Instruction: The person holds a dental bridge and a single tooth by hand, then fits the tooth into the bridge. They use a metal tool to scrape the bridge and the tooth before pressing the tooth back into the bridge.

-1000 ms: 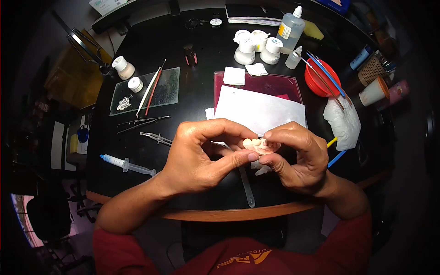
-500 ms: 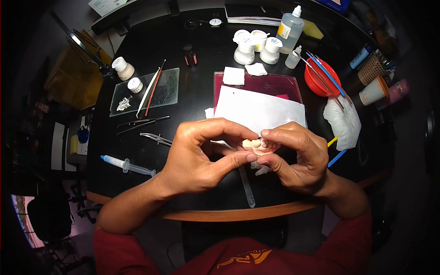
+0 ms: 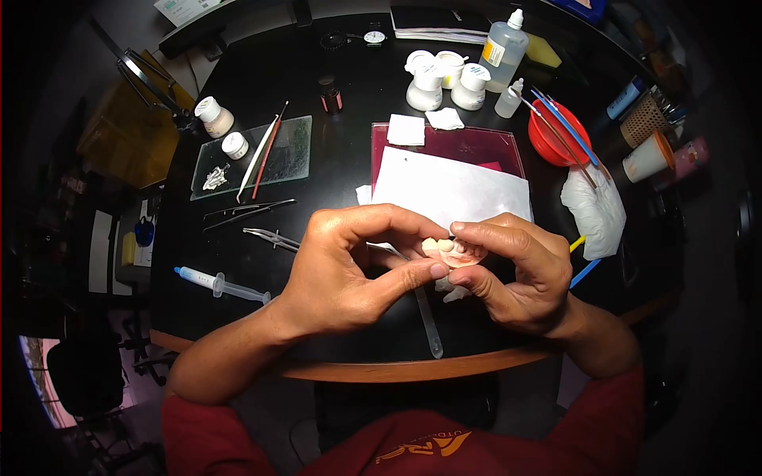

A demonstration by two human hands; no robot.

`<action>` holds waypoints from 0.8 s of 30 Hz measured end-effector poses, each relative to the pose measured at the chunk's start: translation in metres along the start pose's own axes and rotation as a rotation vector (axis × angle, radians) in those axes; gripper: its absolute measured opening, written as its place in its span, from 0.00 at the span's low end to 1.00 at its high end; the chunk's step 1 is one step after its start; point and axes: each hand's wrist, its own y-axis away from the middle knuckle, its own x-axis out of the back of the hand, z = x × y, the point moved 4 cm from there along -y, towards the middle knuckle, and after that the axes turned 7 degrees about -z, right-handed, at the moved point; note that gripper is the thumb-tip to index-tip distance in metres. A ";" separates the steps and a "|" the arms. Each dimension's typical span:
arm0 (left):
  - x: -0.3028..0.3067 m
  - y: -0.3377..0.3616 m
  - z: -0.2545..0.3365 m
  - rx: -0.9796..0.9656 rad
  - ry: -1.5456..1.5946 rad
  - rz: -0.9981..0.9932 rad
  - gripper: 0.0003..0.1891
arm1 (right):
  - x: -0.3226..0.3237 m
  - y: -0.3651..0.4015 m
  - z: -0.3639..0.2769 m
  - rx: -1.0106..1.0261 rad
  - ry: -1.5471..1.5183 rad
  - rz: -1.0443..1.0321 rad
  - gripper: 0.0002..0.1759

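Between my two hands is a small dental model, with cream-coloured teeth on a pinkish base. My left hand pinches its left end between thumb and fingers. On the other side, my right hand grips the right end, forefinger on top and thumb below. My fingertips cover parts of the model at both ends. A clear flat-handled tool lies on the table under my hands. Just below the model a crumpled whitish piece is partly hidden by my fingers.
White paper lies on a dark red tray ahead. White jars and a squeeze bottle stand behind it. Right are a red bowl and tissue. Left lie a glass slab, metal tweezers and a syringe.
The dental model has tilted slightly in my fingers, so more of its pinkish base and teeth shows. Both hands keep nearly the same place and grip.
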 end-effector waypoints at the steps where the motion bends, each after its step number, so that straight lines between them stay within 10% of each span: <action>1: 0.000 0.000 0.000 0.007 -0.006 -0.002 0.13 | 0.000 0.000 0.000 -0.003 0.002 0.000 0.21; 24: 0.000 0.001 0.000 0.066 -0.040 -0.020 0.13 | 0.002 -0.001 -0.002 -0.009 0.041 -0.007 0.25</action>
